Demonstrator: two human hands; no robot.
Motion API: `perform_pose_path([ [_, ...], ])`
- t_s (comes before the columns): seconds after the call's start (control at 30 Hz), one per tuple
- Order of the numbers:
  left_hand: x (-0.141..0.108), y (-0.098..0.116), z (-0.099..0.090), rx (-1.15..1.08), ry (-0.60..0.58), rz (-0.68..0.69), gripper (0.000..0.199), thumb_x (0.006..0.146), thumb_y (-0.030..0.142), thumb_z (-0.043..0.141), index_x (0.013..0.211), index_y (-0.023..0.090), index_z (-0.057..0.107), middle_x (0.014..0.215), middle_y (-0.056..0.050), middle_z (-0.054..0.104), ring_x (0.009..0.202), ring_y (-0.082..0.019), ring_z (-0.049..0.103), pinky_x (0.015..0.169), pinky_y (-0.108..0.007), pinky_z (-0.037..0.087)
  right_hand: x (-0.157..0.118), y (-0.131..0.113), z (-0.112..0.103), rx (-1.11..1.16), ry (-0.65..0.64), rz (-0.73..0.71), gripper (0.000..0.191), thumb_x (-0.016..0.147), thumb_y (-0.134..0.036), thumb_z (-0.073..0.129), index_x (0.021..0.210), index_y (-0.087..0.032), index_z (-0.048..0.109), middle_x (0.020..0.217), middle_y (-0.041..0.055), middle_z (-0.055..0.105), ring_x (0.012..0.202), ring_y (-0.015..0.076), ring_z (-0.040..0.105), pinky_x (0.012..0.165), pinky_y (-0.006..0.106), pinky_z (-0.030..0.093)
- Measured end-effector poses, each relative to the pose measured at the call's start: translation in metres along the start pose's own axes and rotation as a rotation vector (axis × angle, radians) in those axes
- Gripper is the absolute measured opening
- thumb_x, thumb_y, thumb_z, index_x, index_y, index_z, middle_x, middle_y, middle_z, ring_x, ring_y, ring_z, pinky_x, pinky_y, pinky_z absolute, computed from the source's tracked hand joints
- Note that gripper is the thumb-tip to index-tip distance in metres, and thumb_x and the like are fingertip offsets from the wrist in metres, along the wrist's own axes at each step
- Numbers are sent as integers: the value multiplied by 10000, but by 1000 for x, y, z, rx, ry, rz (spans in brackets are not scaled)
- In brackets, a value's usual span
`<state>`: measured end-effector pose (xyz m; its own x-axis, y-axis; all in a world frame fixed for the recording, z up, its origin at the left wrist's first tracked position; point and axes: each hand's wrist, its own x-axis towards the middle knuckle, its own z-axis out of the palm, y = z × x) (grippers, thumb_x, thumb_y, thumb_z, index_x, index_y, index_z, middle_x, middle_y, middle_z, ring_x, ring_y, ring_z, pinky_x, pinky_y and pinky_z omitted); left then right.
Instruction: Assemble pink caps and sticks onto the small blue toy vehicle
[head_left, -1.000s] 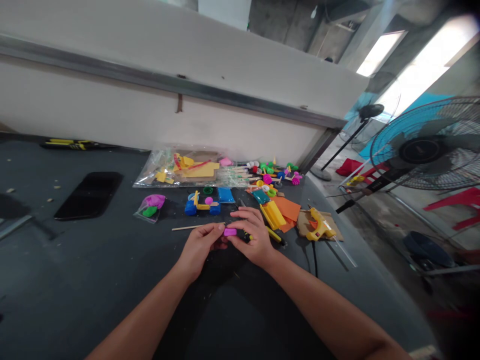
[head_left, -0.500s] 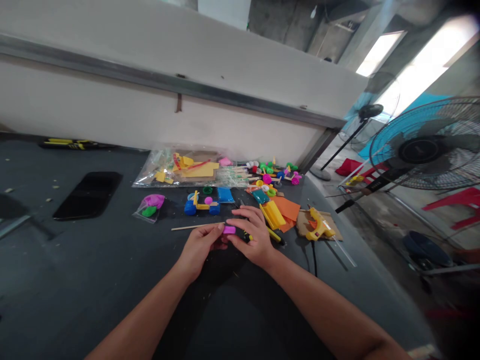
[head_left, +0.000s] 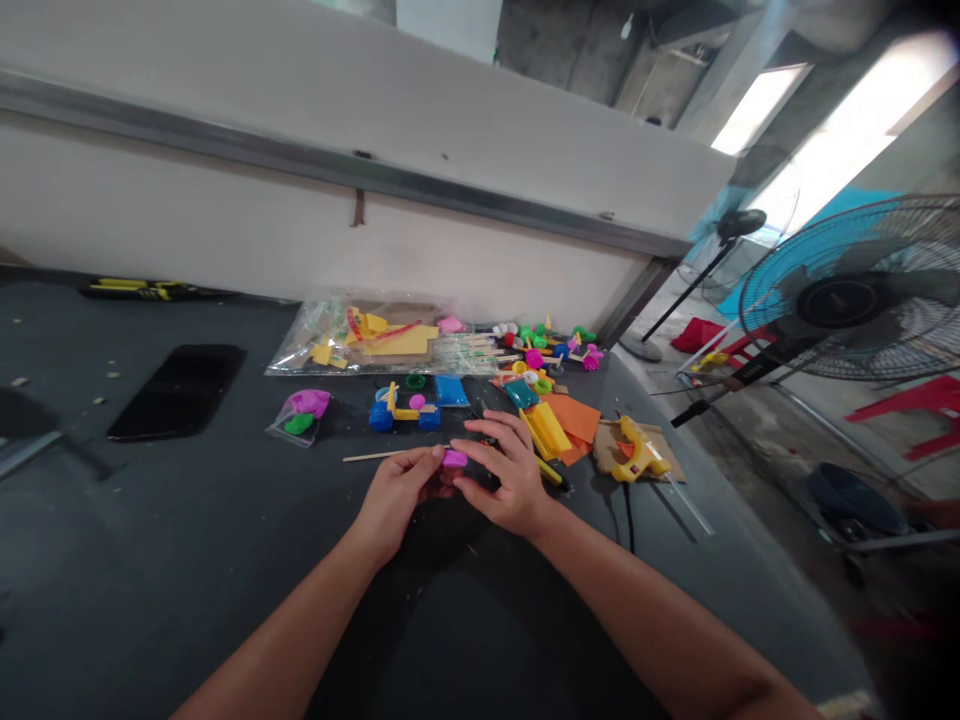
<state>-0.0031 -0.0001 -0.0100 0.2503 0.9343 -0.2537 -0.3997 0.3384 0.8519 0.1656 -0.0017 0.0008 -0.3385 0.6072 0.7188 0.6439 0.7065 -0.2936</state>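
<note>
Two bare hands meet over a small pink block (head_left: 454, 459) on the dark, scuffed table top (head_left: 150, 580); the left hand (head_left: 397, 495) pinches it narrowly between thumb and fingertips, a thin wooden stick (head_left: 390, 454) running out past them, while the right hand (head_left: 510, 475) curls in from the other side over something dark (head_left: 487, 479), too hidden to tell. Nearby lie a yellow glue gun (head_left: 637, 452) on rough cardboard (head_left: 609, 450), flat orange paper (head_left: 574, 420) and a chunky blue toy car (head_left: 401, 415); farther off, a crinkled clear plastic bag (head_left: 300, 352) sits against a pale wall (head_left: 300, 245), with a round wire-caged fan (head_left: 847, 300) over the concrete floor (head_left: 757, 450) to the right.
</note>
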Motion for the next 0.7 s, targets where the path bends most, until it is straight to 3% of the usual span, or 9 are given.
perform_pose_path([
  [0.37,1,0,1,39,-3,5,255,709,390,691,745,137,690,669,-23,637,615,-110,568,630,-243,510,3,-2,2,70,-38,117,287,758,-362,640,1015,-234,638,1115,61,610,1174,251,457,999,459,389],
  [0.5,0,1,2,94,-29,14,269,702,404,690,746,140,700,689,-32,638,631,-120,563,622,-254,508,2,-1,4,83,-30,118,149,769,-329,627,880,-236,661,1090,52,620,1162,242,465,985,448,396],
  [0.7,-1,5,3,167,-45,-1,217,685,355,709,718,140,706,673,-35,637,640,-114,563,631,-226,482,3,-2,3,77,-27,103,121,779,-297,607,865,-236,666,1074,48,628,1158,233,466,973,436,401],
])
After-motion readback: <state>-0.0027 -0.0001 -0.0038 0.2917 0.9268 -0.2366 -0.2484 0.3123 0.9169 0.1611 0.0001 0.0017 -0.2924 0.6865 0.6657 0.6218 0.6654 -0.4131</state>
